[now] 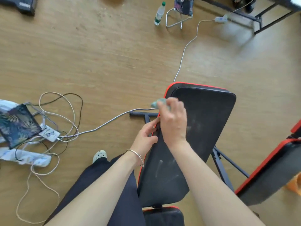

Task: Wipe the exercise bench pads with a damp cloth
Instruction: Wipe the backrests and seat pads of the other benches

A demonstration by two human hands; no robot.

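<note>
The black bench back pad (pixel 205 121) with red trim runs from the lower middle up to the centre right; pale streaks mark its surface. A second black seat pad (pixel 164 216) shows at the bottom edge. My right hand (pixel 173 123) lies on the pad's left side, shut on a small pale green cloth (pixel 158 102) that sticks out past the fingers at the red edge. My left hand (pixel 146 136) grips the pad's left edge just below, fingers curled around the trim.
Cables and a power strip (pixel 48 133) tangle on the wooden floor at left. The bench's dark metal frame (pixel 224 167) stands under the pad. Another red-trimmed pad (pixel 268 176) is at right. A water bottle (pixel 159 13) and folding stool (pixel 180 12) stand far off.
</note>
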